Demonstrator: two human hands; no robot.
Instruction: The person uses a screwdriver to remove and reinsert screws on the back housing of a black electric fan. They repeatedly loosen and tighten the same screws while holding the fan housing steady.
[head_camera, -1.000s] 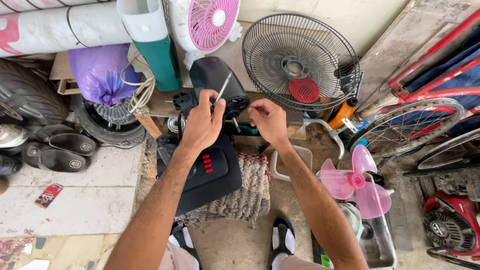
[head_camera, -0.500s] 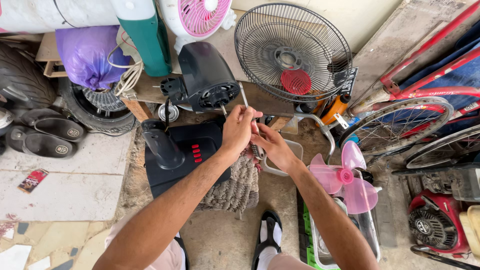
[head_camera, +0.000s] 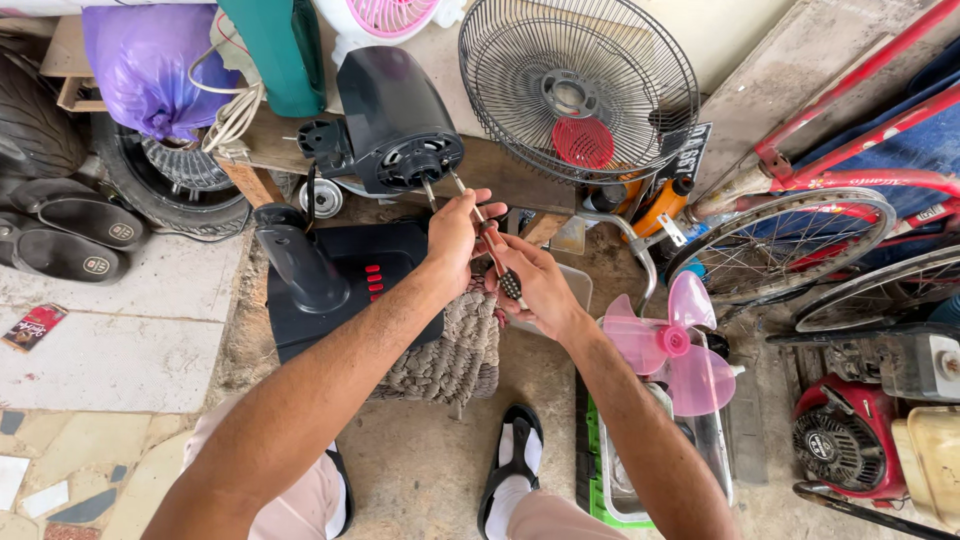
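Hands drawn nearer since before; left hand (head_camera: 455, 232), right hand (head_camera: 535, 283) both clamped on screwdriver (head_camera: 487, 243).

This is a cluttered repair corner of a home yard or garage. Fan parts lie everywhere: a round grey wire fan guard (head_camera: 578, 90), a pink three-bladed plastic propeller (head_camera: 668, 342) and a black plastic motor housing (head_camera: 395, 118). A spoked bicycle wheel (head_camera: 790, 245), a worn black rubber tyre (head_camera: 165, 190) and a red small engine (head_camera: 845, 440) crowd the rough concrete floor (head_camera: 100, 350).
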